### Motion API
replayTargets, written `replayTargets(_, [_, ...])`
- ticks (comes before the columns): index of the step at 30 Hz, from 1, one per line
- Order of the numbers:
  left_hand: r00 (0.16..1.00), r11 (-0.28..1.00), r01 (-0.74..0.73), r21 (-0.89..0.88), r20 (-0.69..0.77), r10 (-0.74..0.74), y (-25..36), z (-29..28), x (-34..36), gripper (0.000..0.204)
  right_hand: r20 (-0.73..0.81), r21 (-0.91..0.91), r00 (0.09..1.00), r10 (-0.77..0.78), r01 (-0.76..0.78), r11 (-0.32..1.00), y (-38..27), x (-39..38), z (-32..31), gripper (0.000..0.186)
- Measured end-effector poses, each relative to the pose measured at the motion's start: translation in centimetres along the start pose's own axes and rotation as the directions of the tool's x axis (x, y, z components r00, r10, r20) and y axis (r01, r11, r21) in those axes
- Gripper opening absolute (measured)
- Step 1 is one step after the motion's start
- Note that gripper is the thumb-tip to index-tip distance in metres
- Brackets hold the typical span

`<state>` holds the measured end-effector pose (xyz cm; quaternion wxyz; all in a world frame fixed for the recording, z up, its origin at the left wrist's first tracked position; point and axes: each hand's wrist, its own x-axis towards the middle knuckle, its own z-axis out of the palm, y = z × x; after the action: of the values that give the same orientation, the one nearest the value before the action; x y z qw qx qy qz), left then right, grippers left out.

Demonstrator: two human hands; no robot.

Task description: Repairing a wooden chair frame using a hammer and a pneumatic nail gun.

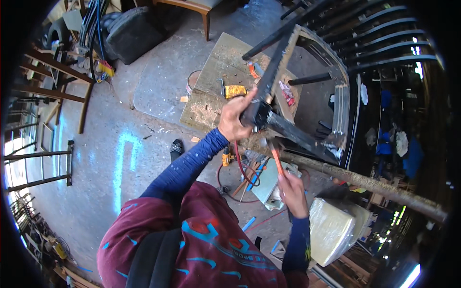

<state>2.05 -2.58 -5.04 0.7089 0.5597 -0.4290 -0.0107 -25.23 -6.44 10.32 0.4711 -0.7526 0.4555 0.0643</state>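
Note:
A dark wooden chair (297, 133) lies tipped over in front of me, its slatted back toward the upper right and its bare seat frame facing me. My left hand (234, 119) is closed round the end of a chair leg at the frame's near corner, thumb pointing up along the wood. Lower and to the right, my right hand (292, 191) grips a hammer (276, 157) by its orange handle. The hammer's head is just below that corner; whether it touches the wood I cannot tell.
Beneath the chair is a sawdust-strewn wooden board (206, 96) bearing a yellow packet (235, 91). A long pole (365, 180) runs to the right. Below lie a yellow drill (226, 157), a red hose (240, 165) and a plastic-wrapped block (331, 230). Chair frames (62, 86) stand at left.

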Motion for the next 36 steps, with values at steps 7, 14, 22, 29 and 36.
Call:
replayTargets(7, [0.996,0.996,0.058,-0.066,0.078,-0.053,1.0,-0.4,0.6,0.100,-0.102,-0.649,0.949,-0.297,0.163,0.743,-17.0,-5.0,-7.8,0.041])
replayTargets(14, [0.991,0.993,0.111,-0.040,0.085,-0.107,0.8,-1.6,0.7,0.103,0.564,-0.818,0.753,-0.338,0.453,-0.356,-34.8,8.2,-4.0,0.052])
replayTargets(22, [0.997,0.994,0.071,-0.081,0.028,-0.069,0.6,-0.2,0.2,0.101,0.694,-0.644,0.717,-0.063,0.580,-0.498,-37.6,12.8,-0.9,0.044])
replayTargets(29, [0.993,0.992,0.112,-0.054,0.053,-0.109,0.6,-0.4,-0.4,0.092,0.689,-0.645,0.720,-0.076,0.562,-0.518,-37.4,11.6,-0.4,0.041])
replayTargets(36, [0.995,0.996,0.067,-0.054,0.071,-0.063,1.2,-0.3,0.2,0.097,0.616,-0.774,0.743,-0.262,0.507,-0.379,-34.9,9.1,-3.6,0.045])
